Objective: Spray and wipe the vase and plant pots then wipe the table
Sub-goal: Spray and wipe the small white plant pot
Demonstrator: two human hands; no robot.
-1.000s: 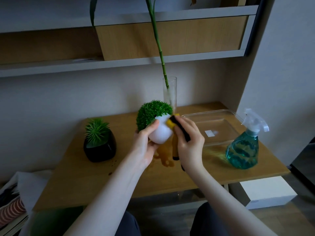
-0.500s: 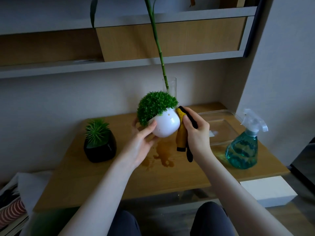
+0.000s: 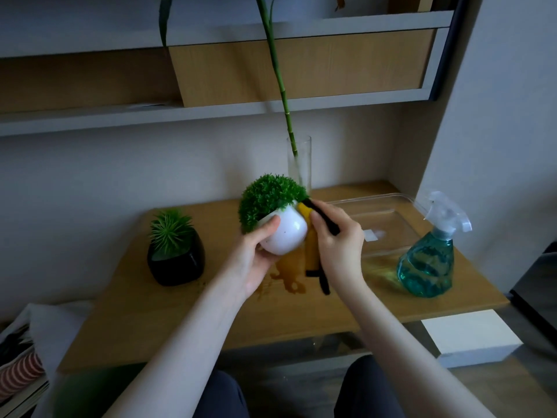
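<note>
**Fingers on white pot and cloth, wipe in progress**

Fingers of the left hand (image 3: 256,260) are curled round the white pot (image 3: 284,235), thumb laid across its near face, holding it lifted above the table (image 3: 144,312) and tilted to the left. The right hand (image 3: 337,245) grips a yellow and black cloth (image 3: 312,248) and presses it against the pot's right side; the cloth's loose end hangs down toward the tabletop. The pot's round green plant (image 3: 268,200) leans left with it.

Directly below the pot lies a brown wet patch (image 3: 289,273) on the wood, not yet wiped. The black pot (image 3: 176,260) with its spiky plant stands to the left, well apart from the hands. The glass vase (image 3: 299,164) with one tall green stem stands at the back, just behind the lifted pot. A clear plastic tray (image 3: 388,218) and the teal spray bottle (image 3: 428,263) sit to the right, the bottle upright.

Progress, as a judgement: white pot is mid-wipe. Whether the vase and black pot have been cleaned cannot be told (no visible droplets or streaks at this light level). The table wipe clearly remains, given the patch.
</note>
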